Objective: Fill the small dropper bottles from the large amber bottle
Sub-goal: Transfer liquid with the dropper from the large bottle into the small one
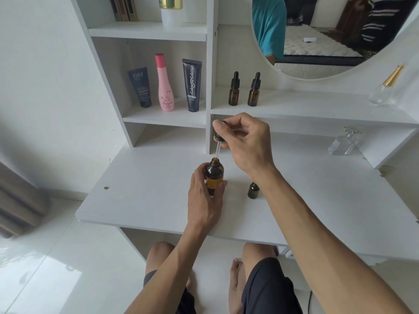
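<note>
The large amber bottle (pixel 215 172) stands uncapped on the white desk (pixel 147 196), and my left hand (pixel 204 196) grips its body. My right hand (pixel 244 139) pinches a black-capped dropper (pixel 218 141) by its bulb; the glass tube hangs just above the bottle's mouth. A small amber bottle (pixel 253 190) without its cap stands on the desk to the right, partly behind my right forearm. Two capped small dropper bottles (pixel 234 89) (pixel 254 90) stand side by side on the shelf behind.
On the left shelf stand a dark Kahf tube (pixel 140 87), a pink bottle (pixel 165 83) and a black Glad2Glow tube (pixel 192 85). A clear glass bottle (pixel 343 141) sits at the right under the shelf, another (pixel 383 91) beside the round mirror (pixel 328 35).
</note>
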